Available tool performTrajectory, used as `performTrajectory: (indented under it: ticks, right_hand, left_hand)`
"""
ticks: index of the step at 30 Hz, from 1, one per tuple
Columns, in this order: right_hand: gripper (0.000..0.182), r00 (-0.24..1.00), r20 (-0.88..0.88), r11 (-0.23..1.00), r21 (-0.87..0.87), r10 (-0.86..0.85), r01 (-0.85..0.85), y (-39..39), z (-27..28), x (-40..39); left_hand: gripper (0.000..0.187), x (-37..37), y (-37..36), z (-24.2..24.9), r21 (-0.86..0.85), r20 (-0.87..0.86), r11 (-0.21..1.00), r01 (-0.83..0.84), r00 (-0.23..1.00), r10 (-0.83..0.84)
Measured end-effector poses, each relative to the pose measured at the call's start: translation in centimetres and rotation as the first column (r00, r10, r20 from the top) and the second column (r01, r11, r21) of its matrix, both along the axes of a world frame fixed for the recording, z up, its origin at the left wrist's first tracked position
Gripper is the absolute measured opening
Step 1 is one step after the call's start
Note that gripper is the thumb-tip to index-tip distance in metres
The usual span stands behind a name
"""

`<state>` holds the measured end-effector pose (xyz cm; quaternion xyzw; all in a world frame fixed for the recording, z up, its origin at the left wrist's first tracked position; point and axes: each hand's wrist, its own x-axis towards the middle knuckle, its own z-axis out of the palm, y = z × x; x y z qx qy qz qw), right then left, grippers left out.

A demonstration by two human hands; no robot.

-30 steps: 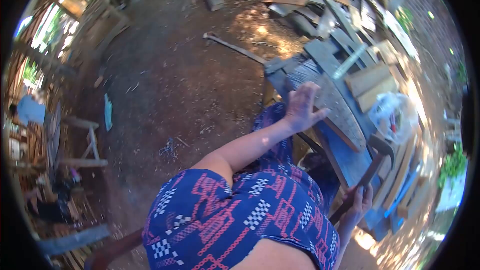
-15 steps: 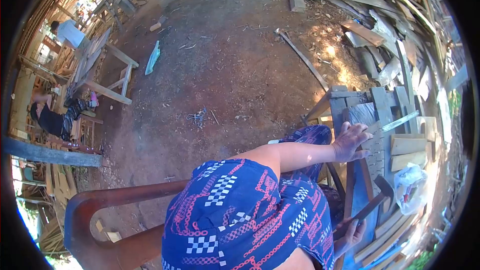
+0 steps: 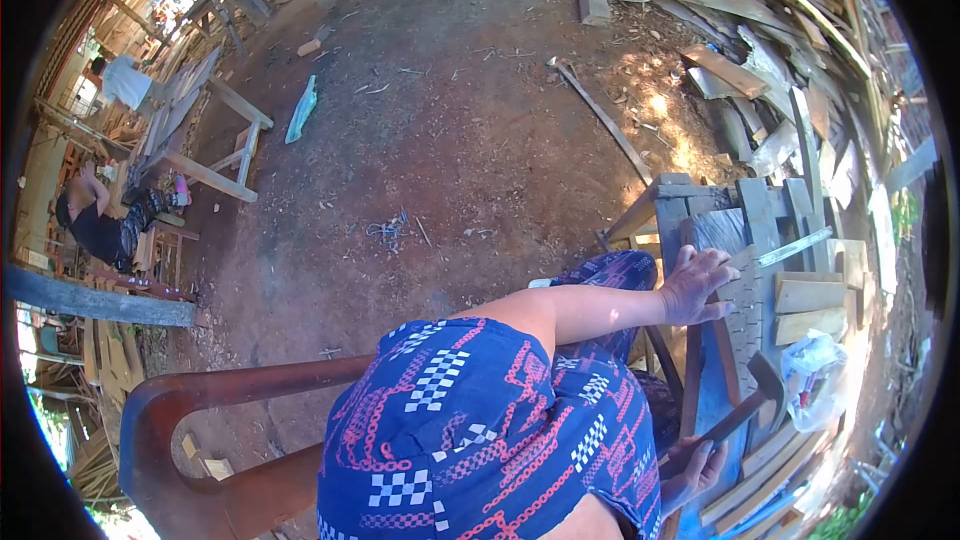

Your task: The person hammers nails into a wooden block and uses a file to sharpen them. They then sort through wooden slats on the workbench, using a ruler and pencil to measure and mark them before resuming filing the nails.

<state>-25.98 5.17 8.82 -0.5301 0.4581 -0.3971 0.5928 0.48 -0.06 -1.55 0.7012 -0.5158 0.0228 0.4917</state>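
In the head view, the left hand (image 3: 695, 287) is open, fingers spread at the marked board (image 3: 742, 315); contact is unclear. Nearer, the right hand (image 3: 697, 472) is closed round the handle of the hammer (image 3: 728, 424) — its head just left of the plastic bag (image 3: 814, 378). The hands are apart — the left one farther away.

No text, labels, brands, numbers or signs can be read here.
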Motion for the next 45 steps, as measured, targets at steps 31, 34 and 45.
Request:
performTrajectory:
  ticks: [31, 34, 45]
  right_hand:
    - [0.031, 0.943, -0.305, 0.987, -0.125, -0.131, 0.097, -3.5, 3.4, -6.4]
    - [0.032, 0.849, -0.527, 0.993, -0.115, -0.041, -0.024, -4.3, 1.9, -7.4]
    - [0.032, 0.881, -0.464, 0.992, -0.124, -0.091, 0.037, -4.7, 2.5, -6.4]
  left_hand:
    - [0.043, -0.5, -2.3, -0.4, -0.035, -0.164, 0.998, 0.048, 0.985, -0.053]
    - [0.043, -0.3, -2.3, -0.4, -0.036, -0.155, 0.999, 0.034, 0.987, -0.039]
    - [0.043, 0.4, -2.7, -0.1, -0.008, -0.134, 0.999, 0.042, 0.99, -0.043]
